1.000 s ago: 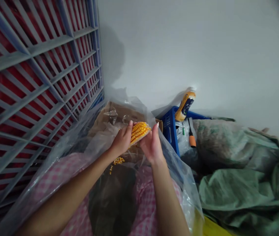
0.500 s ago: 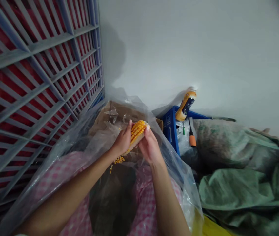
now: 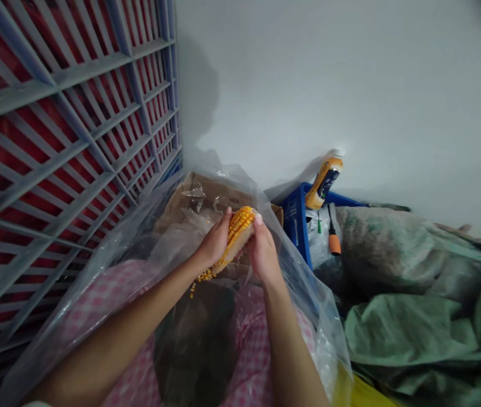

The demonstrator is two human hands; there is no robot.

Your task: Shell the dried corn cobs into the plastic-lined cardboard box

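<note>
A yellow corn cob [image 3: 237, 236] is held between both my hands above a clear plastic sheet [image 3: 164, 243] spread over my lap. My left hand [image 3: 212, 244] wraps round the cob's left side. My right hand [image 3: 263, 251] grips its right side, thumb pressed on the kernels near the tip. Loose yellow kernels [image 3: 202, 277] lie on the plastic just below my left hand. A cardboard box [image 3: 206, 195] sits behind the cob, under the plastic.
A grey lattice crate wall [image 3: 66, 135] with red behind it stands at my left. A blue crate [image 3: 296, 217] holds an orange bottle [image 3: 324, 180] and a small orange-handled tool [image 3: 333, 242]. Green woven sacks [image 3: 418, 305] pile up at the right. White wall behind.
My hands have closed in on the cob and turned it: its tip pointed right, now it tilts more upright. My right thumb has come down onto the kernels.
</note>
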